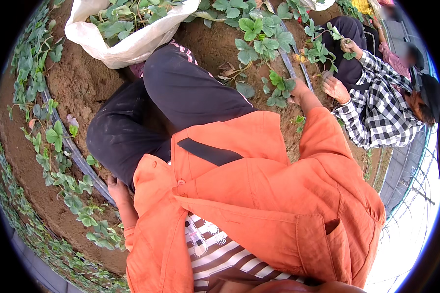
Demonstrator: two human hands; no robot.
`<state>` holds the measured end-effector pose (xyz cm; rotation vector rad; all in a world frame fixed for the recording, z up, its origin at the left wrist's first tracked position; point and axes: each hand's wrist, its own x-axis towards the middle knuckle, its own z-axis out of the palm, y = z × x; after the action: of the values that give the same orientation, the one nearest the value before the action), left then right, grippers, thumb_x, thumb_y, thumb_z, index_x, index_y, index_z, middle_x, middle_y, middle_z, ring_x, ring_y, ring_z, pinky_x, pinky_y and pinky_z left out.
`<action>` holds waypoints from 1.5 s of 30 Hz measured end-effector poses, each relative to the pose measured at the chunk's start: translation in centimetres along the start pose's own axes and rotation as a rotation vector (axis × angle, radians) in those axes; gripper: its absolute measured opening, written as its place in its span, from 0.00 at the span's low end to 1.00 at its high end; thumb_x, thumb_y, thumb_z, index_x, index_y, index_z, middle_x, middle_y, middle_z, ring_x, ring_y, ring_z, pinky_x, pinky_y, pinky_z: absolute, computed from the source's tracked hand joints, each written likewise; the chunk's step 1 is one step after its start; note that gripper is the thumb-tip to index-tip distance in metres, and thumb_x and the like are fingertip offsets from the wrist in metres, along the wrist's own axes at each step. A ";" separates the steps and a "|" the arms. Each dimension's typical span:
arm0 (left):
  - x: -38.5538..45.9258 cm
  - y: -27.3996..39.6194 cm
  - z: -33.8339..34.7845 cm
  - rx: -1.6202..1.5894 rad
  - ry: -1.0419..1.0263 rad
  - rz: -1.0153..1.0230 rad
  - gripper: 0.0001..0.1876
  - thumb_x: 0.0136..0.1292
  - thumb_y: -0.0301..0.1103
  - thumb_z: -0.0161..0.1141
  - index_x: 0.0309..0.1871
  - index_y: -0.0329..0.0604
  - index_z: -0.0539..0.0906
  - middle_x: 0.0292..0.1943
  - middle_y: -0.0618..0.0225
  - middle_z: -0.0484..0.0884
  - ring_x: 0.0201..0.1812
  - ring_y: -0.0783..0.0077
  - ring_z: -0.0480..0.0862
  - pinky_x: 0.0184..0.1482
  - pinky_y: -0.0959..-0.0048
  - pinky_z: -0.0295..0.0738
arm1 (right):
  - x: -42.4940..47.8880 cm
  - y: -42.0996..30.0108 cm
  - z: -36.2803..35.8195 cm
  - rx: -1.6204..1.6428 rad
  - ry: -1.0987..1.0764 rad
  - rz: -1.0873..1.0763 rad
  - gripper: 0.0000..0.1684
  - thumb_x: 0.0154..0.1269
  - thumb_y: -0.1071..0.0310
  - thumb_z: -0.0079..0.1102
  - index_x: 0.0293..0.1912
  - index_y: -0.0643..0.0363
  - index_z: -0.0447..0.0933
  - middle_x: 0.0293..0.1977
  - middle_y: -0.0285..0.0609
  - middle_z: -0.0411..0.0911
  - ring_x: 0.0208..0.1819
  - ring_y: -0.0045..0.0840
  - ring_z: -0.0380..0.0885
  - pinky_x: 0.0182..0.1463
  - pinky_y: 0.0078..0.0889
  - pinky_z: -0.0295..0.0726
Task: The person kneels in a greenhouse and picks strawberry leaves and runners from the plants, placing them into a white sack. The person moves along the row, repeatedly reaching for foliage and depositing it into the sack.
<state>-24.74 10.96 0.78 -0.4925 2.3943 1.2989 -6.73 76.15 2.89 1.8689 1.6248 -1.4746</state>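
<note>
My right hand (300, 93) is low among strawberry plants (278, 86), its fingers close to leaves and stems beside a drip irrigation hose (286, 62). Whether it grips a stem cannot be made out. My left hand (116, 186) is down by my thigh, near another black hose (79, 157); its fingers are partly hidden and nothing can be seen in it. A white woven sack (106, 47), its mouth wide, stands before my knees with strawberry leaves (121, 27) inside. Leafy plants (57, 137) trail along the soil on the left.
On the right a co-worker in a checked shirt (381, 121) sits close by, both hands among plants. Farther up the row another person in a pink shirt (390, 60) is partly visible. Brown soil beds (77, 80) with rows of plants surround me.
</note>
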 end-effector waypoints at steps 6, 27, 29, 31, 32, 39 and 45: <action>-0.2 1.0 0.2 -0.008 -0.021 0.004 0.06 0.64 0.30 0.59 0.37 0.37 0.78 0.30 0.73 0.79 0.28 0.82 0.73 0.31 0.79 0.69 | 3.0 -0.3 -2.8 -1.059 0.201 -0.418 0.11 0.57 0.66 0.58 0.36 0.61 0.82 0.29 0.50 0.81 0.30 0.42 0.81 0.33 0.46 0.79; 0.0 0.4 0.2 0.028 -0.025 0.015 0.09 0.63 0.30 0.61 0.42 0.34 0.79 0.37 0.68 0.84 0.36 0.79 0.78 0.41 0.78 0.73 | 2.4 -4.6 0.6 -0.928 0.311 -0.649 0.16 0.55 0.59 0.69 0.37 0.62 0.81 0.28 0.46 0.83 0.27 0.32 0.83 0.38 0.36 0.79; -0.1 -0.1 0.0 0.019 -0.026 0.019 0.09 0.63 0.30 0.61 0.42 0.34 0.79 0.37 0.67 0.84 0.36 0.78 0.78 0.41 0.78 0.73 | 1.5 -4.5 -0.2 -0.607 0.369 -0.481 0.17 0.54 0.61 0.70 0.39 0.62 0.80 0.26 0.42 0.83 0.20 0.24 0.81 0.34 0.29 0.79; -0.1 0.4 0.4 0.006 -0.006 0.019 0.09 0.62 0.29 0.61 0.43 0.34 0.79 0.37 0.67 0.84 0.36 0.78 0.78 0.41 0.78 0.73 | 1.4 -4.9 -1.3 -0.302 0.345 -0.451 0.17 0.54 0.60 0.70 0.37 0.63 0.80 0.25 0.42 0.83 0.20 0.24 0.80 0.34 0.29 0.79; -0.2 0.5 0.4 -0.001 0.006 0.018 0.09 0.62 0.29 0.61 0.43 0.33 0.79 0.37 0.67 0.84 0.36 0.78 0.78 0.41 0.78 0.73 | 1.4 -5.3 -1.7 -0.362 0.258 -0.474 0.15 0.53 0.59 0.70 0.33 0.61 0.79 0.23 0.42 0.81 0.20 0.26 0.79 0.34 0.32 0.79; 0.4 0.2 0.6 -0.009 -0.001 -0.013 0.09 0.60 0.26 0.61 0.44 0.33 0.79 0.38 0.66 0.84 0.37 0.77 0.80 0.41 0.78 0.74 | 0.2 -9.4 2.2 -1.409 -0.118 -0.909 0.13 0.44 0.65 0.65 0.34 0.56 0.82 0.29 0.51 0.81 0.32 0.45 0.80 0.38 0.39 0.78; -0.2 1.0 0.6 -0.005 0.003 -0.004 0.12 0.60 0.25 0.61 0.47 0.32 0.78 0.41 0.65 0.84 0.39 0.76 0.80 0.43 0.78 0.74 | 0.5 -9.2 4.0 -1.704 -0.263 -0.807 0.15 0.45 0.62 0.68 0.37 0.53 0.84 0.32 0.49 0.82 0.39 0.45 0.81 0.45 0.42 0.79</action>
<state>-24.88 12.02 1.26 -0.5015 2.3918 1.3042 -16.66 76.70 4.37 0.0711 2.2480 -0.0098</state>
